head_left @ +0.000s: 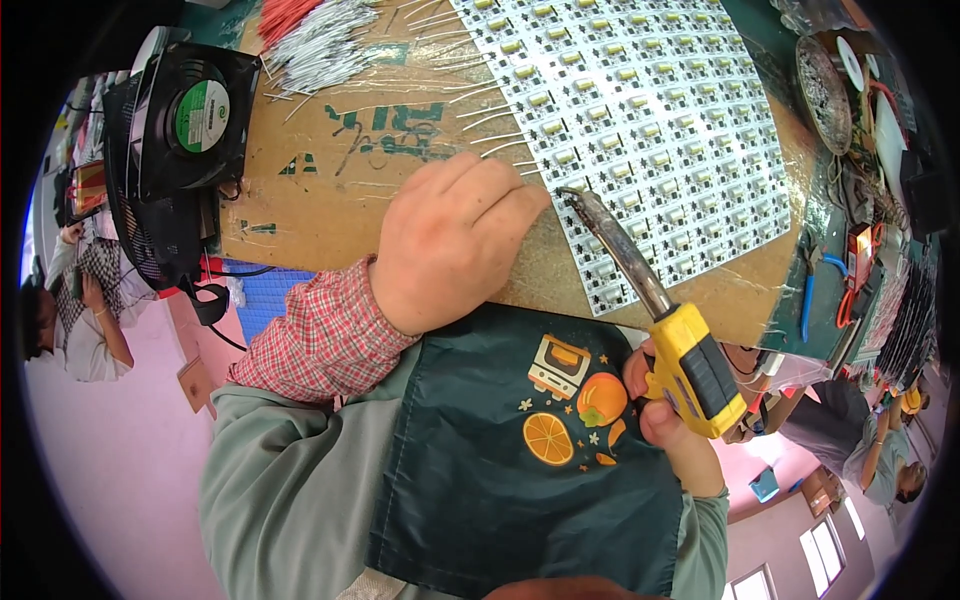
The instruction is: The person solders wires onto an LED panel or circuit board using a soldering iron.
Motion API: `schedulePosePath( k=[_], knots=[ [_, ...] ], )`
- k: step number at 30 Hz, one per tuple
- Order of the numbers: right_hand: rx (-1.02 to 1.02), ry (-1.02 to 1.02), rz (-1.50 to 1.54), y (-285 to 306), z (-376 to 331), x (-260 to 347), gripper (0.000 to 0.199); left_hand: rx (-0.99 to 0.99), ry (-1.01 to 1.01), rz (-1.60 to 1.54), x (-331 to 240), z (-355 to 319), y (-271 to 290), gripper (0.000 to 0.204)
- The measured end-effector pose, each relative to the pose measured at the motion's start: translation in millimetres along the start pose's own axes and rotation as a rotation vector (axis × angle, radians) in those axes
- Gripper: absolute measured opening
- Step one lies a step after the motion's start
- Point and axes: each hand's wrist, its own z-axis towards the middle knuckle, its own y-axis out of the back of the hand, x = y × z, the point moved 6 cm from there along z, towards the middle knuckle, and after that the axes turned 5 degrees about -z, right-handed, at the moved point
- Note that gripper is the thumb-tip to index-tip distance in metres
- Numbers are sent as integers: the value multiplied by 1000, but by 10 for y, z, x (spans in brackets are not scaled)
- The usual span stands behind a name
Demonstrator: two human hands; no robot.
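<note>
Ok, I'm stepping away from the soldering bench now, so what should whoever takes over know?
Left hand: fist resting on the cardboard sheet, fingers at the near-left edge of the panel of small circuit boards.
Right hand: grip closed on the yellow soldering iron, tip at the panel's near-left edge.
Cut wires lie piled at the far left; a fan stands left.
Which boards are already soldered cannot be told from here; check joints row by row.

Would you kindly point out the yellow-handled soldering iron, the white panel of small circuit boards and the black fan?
yellow-handled soldering iron [692, 368]: head view, on its handle.
white panel of small circuit boards [640, 120]: head view, mid-panel.
black fan [200, 115]: head view, green hub.
</note>
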Motion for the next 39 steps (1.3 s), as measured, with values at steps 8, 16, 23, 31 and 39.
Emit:
schedulePosePath(
  k=[8, 16, 23, 31, 39],
  knots=[
    [44, -20, -250, 9, -3, -37, 31, 2, -7, 6, 6, 1, 15, 19],
    [-109, -101, 34, 71, -29, 96, 61, 21, 2, -1, -38, 77, -16, 20],
    [-441, 222, -51, 757, 412, 553, 84, -27, -15, 18, -37, 18, 4, 23],
    [-843, 298, -345, 1526, 723, 1056, 54, -41, -19, 44, -65, 34, 39, 24],
    [-510, 322, 10, 1161, 709, 875, 70, -18, -8, 41, -48, 41, 29, 23]
  ],
)
